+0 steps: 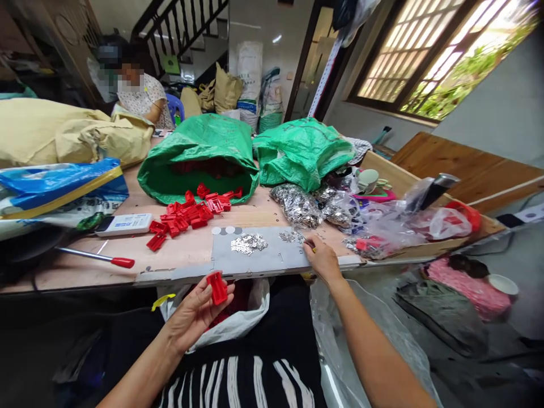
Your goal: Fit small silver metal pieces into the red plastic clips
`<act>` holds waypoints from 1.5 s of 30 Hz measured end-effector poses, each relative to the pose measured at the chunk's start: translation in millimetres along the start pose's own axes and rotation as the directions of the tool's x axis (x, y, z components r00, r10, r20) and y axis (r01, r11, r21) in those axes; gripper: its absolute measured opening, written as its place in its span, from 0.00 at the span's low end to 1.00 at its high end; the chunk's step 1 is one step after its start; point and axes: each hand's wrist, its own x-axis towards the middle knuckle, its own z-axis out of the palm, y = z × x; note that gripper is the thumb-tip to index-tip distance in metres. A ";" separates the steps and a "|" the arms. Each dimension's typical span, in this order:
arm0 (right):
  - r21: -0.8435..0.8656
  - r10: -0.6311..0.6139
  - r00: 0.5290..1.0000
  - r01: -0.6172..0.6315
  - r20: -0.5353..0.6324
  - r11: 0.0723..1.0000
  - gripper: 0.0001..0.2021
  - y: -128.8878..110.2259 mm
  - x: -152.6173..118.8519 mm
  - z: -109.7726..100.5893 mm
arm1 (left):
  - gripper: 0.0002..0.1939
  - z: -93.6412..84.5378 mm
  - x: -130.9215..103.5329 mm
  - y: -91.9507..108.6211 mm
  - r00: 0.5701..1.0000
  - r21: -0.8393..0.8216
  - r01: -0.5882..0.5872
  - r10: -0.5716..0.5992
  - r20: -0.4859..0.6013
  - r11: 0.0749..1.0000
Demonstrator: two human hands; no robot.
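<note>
My left hand [193,314] is closed around a red plastic part [217,288], a hollow block-shaped housing, held above the lap just off the table's front edge. At the right end of a grey mat, my right hand [323,259] pinches a thin dark tool [306,242] whose kind I cannot make out. Beside its tip lies a scatter of small shiny metal pieces [290,237]. A larger heap of metal pieces [250,243] rests further left on the grey mat [272,260]. Several red parts [182,217] are piled behind and left of the mat.
A green sack [204,136] gapes toward the red pile, with another green sack [301,150] beside it. Bags of metal pieces [296,205] and a cluttered wooden tray [450,245] stand right. A red-tipped lever [97,256] juts out left. A person [147,99] sits across the table.
</note>
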 end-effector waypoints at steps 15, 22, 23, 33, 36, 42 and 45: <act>0.519 -0.202 0.974 0.120 0.105 0.847 0.12 -90.9 -61.7 -0.7 | 0.29 1.1 -1.9 14.9 0.982 0.062 -0.117 0.106 0.157 0.991; 0.457 -0.176 0.981 0.118 0.086 0.882 0.11 -71.6 -53.1 -5.0 | 0.23 0.4 3.3 9.5 0.943 0.295 -0.334 0.316 0.106 0.895; 0.466 -0.178 0.979 0.115 0.095 0.877 0.11 -72.1 -55.2 -6.4 | 0.22 2.0 3.9 8.6 0.930 0.352 -0.366 0.355 0.098 0.862; 0.580 -0.342 0.923 0.182 0.179 0.794 0.09 -113.9 -84.7 -0.4 | 0.17 11.3 5.7 -1.0 0.829 0.651 -0.501 0.531 0.174 0.570; 0.513 -0.263 0.957 0.166 0.121 0.842 0.09 -105.1 -72.7 4.0 | 0.17 4.2 6.2 -1.8 0.825 0.661 -0.497 0.542 0.159 0.562; 0.417 -0.170 0.980 0.113 0.103 0.902 0.10 -83.2 -51.0 4.9 | 0.17 -3.5 9.1 -1.8 0.822 0.645 -0.476 0.563 0.085 0.597; 0.404 -0.155 0.983 0.102 0.102 0.909 0.10 -78.1 -45.9 8.9 | 0.20 -6.6 13.8 -3.3 0.817 0.651 -0.471 0.573 0.066 0.595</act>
